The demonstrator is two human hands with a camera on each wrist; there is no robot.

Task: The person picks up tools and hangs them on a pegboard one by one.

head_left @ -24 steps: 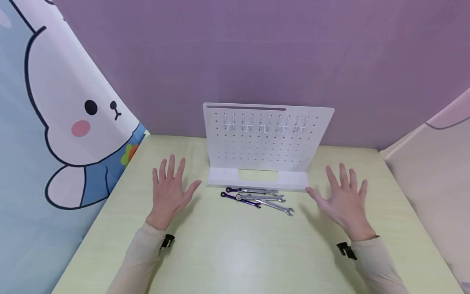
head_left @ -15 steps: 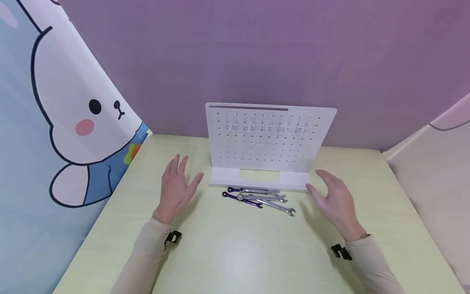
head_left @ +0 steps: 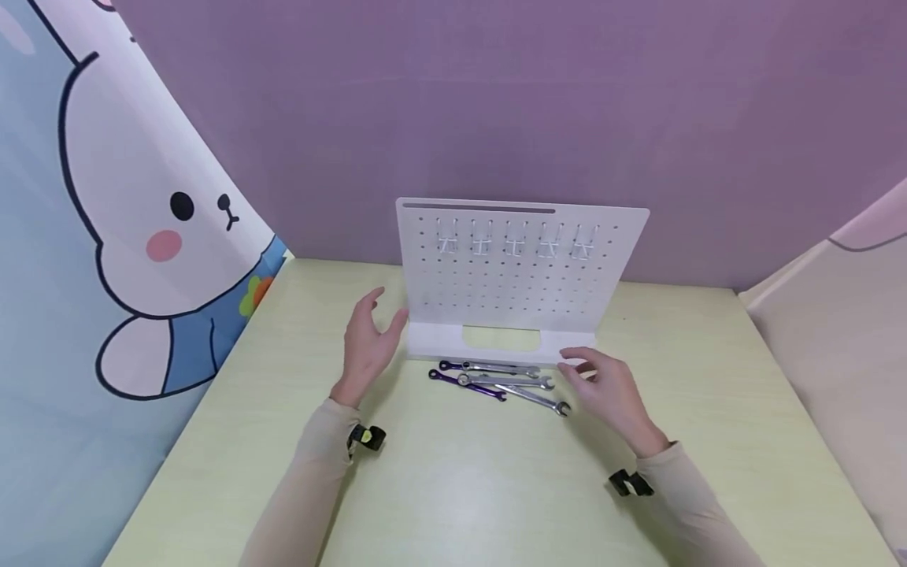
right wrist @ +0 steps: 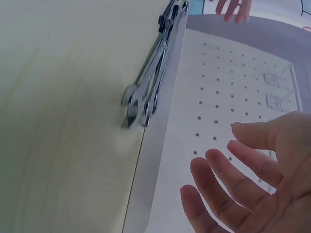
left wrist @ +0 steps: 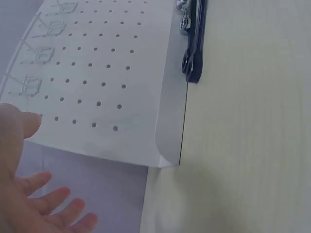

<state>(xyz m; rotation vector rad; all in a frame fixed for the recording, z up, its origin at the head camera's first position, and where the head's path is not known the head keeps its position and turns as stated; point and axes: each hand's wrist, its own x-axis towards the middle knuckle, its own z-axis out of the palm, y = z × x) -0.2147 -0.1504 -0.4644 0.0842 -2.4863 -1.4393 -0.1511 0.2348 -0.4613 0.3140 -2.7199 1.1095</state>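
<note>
Several wrenches, some silver and some dark purple, lie in a loose pile on the table. A silver wrench [head_left: 533, 397] slants toward the lower right, and a purple wrench [head_left: 453, 381] lies at the pile's left. My right hand [head_left: 608, 392] hovers just right of the pile, fingers loosely bent, holding nothing. My left hand [head_left: 368, 345] is beside the left edge of the white pegboard [head_left: 503, 287], thumb apart from the fingers and nothing in it. In the right wrist view, wrench ends [right wrist: 133, 109] show beyond the right hand's fingers.
The pegboard stands upright behind the wrenches on its flat base. A row of several clear hooks [head_left: 514, 242] runs along its upper part. A pale wooden table [head_left: 453, 488] lies below, with a purple backdrop [head_left: 496, 102] behind and a cartoon-printed cloth [head_left: 127, 236] at left.
My right hand has moved left toward the wrenches, its fingers bending. My left hand has moved right toward the pegboard's edge. The wrenches have stayed put.
</note>
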